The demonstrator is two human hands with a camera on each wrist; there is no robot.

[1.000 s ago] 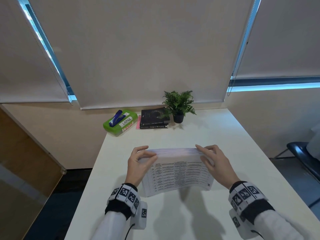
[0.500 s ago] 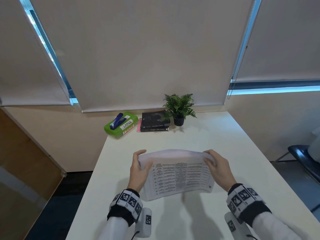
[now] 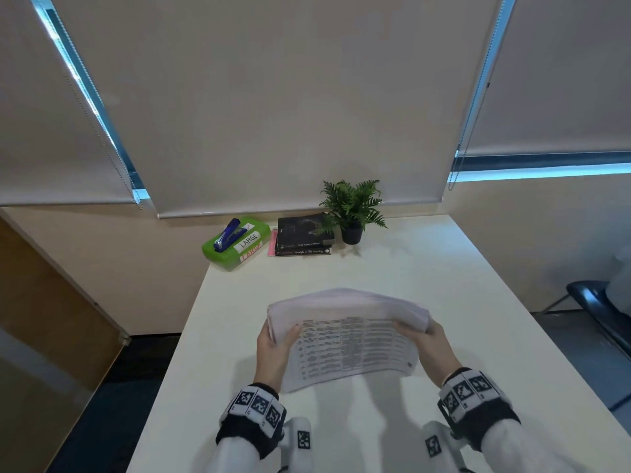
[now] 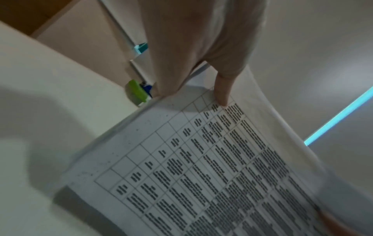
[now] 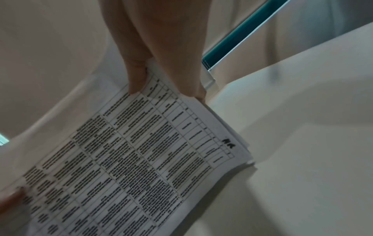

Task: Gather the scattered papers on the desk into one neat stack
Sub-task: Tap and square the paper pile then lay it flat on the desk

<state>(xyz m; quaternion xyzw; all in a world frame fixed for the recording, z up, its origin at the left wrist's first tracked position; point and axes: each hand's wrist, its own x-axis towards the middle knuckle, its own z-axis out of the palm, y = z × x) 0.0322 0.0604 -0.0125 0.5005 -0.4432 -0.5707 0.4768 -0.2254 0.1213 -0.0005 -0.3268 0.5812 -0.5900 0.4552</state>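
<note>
Here both hands (image 3: pixel 273 349) (image 3: pixel 435 346) pinch the papers (image 3: pixel 351 339) above the desk (image 3: pixel 461 302).

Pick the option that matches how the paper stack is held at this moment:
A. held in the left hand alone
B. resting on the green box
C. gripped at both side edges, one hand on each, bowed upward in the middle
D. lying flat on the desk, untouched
C: the left hand and right hand each grip a side edge of the paper stack, whose middle arches upward above the desk.
</note>
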